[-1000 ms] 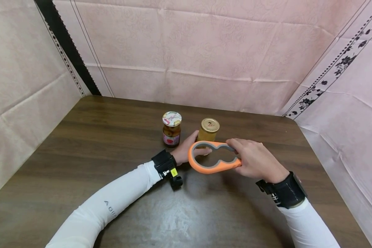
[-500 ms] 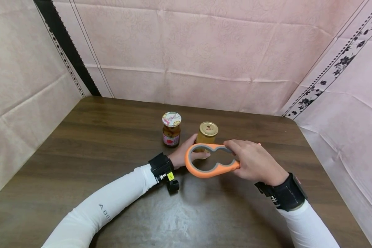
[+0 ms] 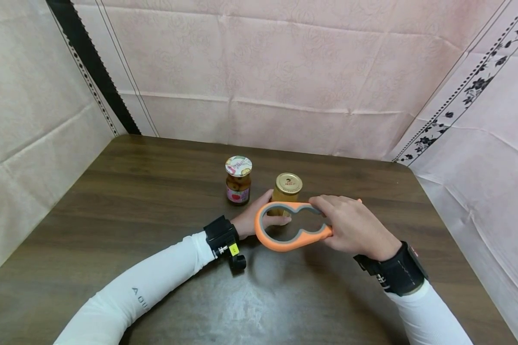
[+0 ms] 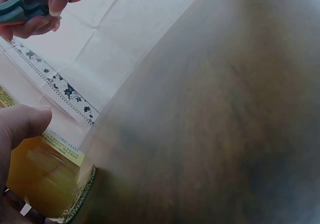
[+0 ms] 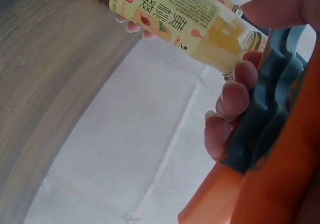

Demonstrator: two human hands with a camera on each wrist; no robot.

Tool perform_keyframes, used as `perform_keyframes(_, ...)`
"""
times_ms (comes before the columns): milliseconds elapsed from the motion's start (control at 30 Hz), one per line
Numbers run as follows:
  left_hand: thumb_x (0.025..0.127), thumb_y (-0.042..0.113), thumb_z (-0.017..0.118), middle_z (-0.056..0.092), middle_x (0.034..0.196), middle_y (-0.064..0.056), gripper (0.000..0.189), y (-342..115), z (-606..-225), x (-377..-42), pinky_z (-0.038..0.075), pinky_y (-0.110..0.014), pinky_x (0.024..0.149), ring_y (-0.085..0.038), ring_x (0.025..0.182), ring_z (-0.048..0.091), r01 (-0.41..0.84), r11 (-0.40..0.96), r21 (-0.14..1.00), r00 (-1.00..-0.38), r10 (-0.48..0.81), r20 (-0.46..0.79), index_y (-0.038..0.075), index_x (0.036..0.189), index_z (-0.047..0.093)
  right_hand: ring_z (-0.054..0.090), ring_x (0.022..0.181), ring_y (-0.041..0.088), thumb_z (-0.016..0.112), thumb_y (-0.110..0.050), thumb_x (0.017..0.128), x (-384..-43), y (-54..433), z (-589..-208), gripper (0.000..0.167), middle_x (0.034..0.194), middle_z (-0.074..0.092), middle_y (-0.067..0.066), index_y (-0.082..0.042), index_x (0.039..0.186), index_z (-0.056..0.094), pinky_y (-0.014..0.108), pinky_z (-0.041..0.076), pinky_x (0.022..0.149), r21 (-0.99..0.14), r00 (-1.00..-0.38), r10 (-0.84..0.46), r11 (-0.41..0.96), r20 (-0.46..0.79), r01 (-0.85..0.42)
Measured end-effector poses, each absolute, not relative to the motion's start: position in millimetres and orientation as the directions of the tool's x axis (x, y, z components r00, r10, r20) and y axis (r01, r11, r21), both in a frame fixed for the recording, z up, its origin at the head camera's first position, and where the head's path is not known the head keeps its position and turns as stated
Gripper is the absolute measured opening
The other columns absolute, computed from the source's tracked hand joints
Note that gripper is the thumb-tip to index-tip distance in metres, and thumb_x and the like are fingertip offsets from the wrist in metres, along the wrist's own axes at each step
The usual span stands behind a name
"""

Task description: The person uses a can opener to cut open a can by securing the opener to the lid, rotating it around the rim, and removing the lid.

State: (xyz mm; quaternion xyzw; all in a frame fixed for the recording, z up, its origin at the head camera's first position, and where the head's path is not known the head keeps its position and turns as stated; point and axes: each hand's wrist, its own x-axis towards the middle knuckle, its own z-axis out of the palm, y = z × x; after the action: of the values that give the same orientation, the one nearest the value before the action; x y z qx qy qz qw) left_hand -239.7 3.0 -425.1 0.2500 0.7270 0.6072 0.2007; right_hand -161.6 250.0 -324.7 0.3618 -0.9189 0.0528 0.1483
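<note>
My left hand [image 3: 252, 218] grips a glass jar of yellow contents [image 3: 280, 197] with a gold lid [image 3: 289, 183]. The left wrist view shows the thumb across the jar [image 4: 45, 179], and in the right wrist view its label [image 5: 160, 17] bears a peach picture. In my right hand [image 3: 356, 227] is an orange jar opener [image 3: 280, 245] with grey scalloped inner edges, fingers curled round its handles. Its looped end overlaps the lower jar in the head view, below the lid. The jar's far side is hidden by the hand.
Behind the left hand, a second jar [image 3: 238, 182] with a white patterned lid and pink label stands upright on the brown wooden table [image 3: 155, 201]. Pale pink cloth [image 3: 285, 72] hangs along the table's back and sides.
My left hand has drawn the gold-lidded jar slightly towards me and to the left. The jar opener and right hand have shifted a little the same way. The other jar stays put.
</note>
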Motion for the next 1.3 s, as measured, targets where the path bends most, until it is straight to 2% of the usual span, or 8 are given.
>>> perform_keyframes(300, 0.091, 0.027, 0.077, 0.057, 0.135, 0.001, 0.063, -2.3, -424.8, -229.2, 0.043, -0.042, 0.107, -0.018, 0.122, 0.054, 0.118, 0.121, 0.986, -0.791, 0.611, 0.02, 0.025, 0.143, 0.042, 0.057, 0.076, 0.013, 0.078, -0.01, 0.063, -160.1, 247.5, -323.2, 0.059, 0.092, 0.065, -0.002, -0.008, 0.119, 0.063, 0.032, 0.051, 0.068, 0.021, -0.681, -0.657, 0.725, 0.323, -0.689)
perform_keyframes(567, 0.089, 0.032, 0.079, 0.052, 0.144, 0.004, 0.07, -5.8, -426.0, -223.9, 0.035, -0.049, 0.117, -0.018, 0.135, 0.047, 0.089, 0.151, 0.985, -0.802, 0.597, -0.019, 0.027, 0.147, 0.04, 0.058, 0.077, 0.013, 0.078, -0.011, 0.062, -158.9, 246.1, -322.4, 0.06, 0.094, 0.066, -0.002, -0.009, 0.119, 0.062, 0.032, 0.052, 0.069, 0.02, -0.677, -0.656, 0.723, 0.334, -0.691)
perform_keyframes(800, 0.089, 0.027, 0.079, 0.059, 0.136, 0.002, 0.062, -7.5, -427.1, -217.0, 0.043, -0.044, 0.11, -0.017, 0.126, 0.055, 0.135, 0.137, 0.981, -0.797, 0.604, 0.025, 0.028, 0.141, 0.046, 0.057, 0.076, 0.012, 0.078, -0.012, 0.066, -157.7, 245.8, -322.5, 0.056, 0.092, 0.066, -0.001, -0.009, 0.12, 0.06, 0.032, 0.051, 0.068, 0.016, -0.67, -0.656, 0.718, 0.348, -0.695)
perform_keyframes(1067, 0.088, 0.029, 0.08, 0.058, 0.138, 0.003, 0.064, -9.4, -425.3, -210.9, 0.039, -0.045, 0.114, -0.017, 0.128, 0.053, 0.107, 0.153, 0.982, -0.799, 0.601, -0.006, 0.027, 0.142, 0.046, 0.059, 0.078, 0.013, 0.077, -0.013, 0.067, -154.7, 244.6, -320.0, 0.055, 0.095, 0.066, -0.002, -0.01, 0.12, 0.061, 0.032, 0.052, 0.068, 0.019, -0.66, -0.656, 0.714, 0.366, -0.7)
perform_keyframes(1300, 0.087, 0.027, 0.081, 0.06, 0.136, 0.004, 0.062, -8.7, -424.7, -207.6, 0.043, -0.042, 0.111, -0.015, 0.126, 0.055, 0.105, 0.145, 0.984, -0.794, 0.607, -0.005, 0.028, 0.139, 0.048, 0.059, 0.079, 0.013, 0.078, -0.012, 0.066, -153.0, 243.2, -318.2, 0.057, 0.095, 0.066, -0.001, -0.01, 0.12, 0.061, 0.033, 0.053, 0.07, 0.016, -0.661, -0.657, 0.714, 0.362, -0.7)
